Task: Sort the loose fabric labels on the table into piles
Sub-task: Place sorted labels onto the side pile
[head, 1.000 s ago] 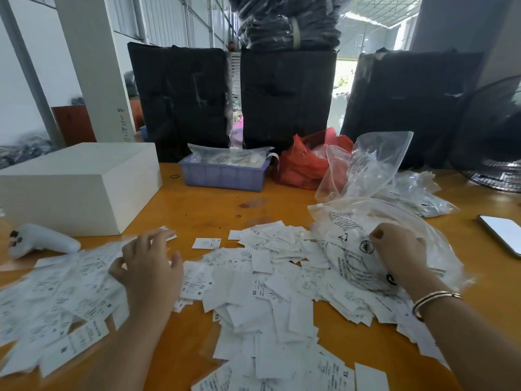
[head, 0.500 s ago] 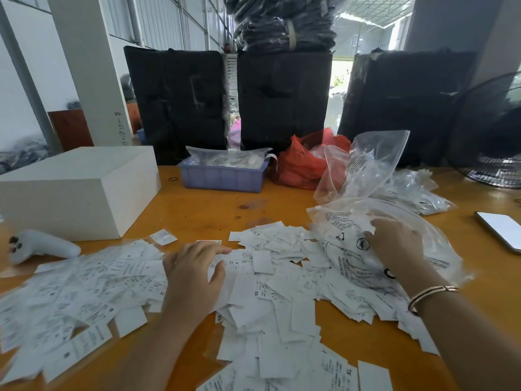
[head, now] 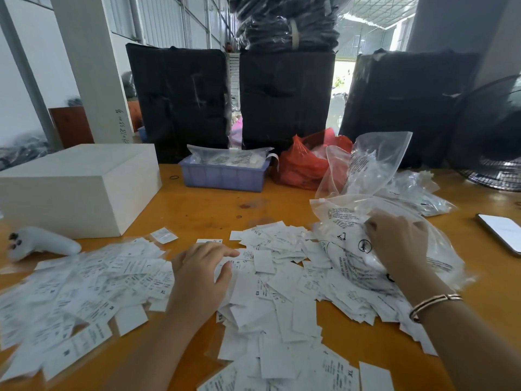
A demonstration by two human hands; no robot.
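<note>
Your left hand [head: 201, 273] lies palm down on the loose white fabric labels [head: 270, 280] heaped at the middle of the orange wooden table [head: 220, 206], its fingers stretched flat and pointing right, pressing on the labels without curling round any of them. A second spread of the same white labels [head: 81, 289] lies to the left of that hand, partly blurred, and more labels run on toward the near edge of the table.

Your right hand [head: 400, 239] rests on top of a crumpled clear plastic bag with black print [head: 346, 249], which sits at the right side of the middle heap. Its fingers bend down into the plastic and grip it. A gold bangle [head: 434, 304] circles that wrist.

Behind the left pile stands a white rectangular box [head: 76, 187], and a white handheld controller [head: 42, 244] lies just in front of it. Farther back sit a pale purple plastic tray [head: 222, 176] holding bagged items, a red plastic bag [head: 301, 167] and an upright clear plastic bag [head: 372, 162]. A phone [head: 503, 231] lies at the right edge of the table.
</note>
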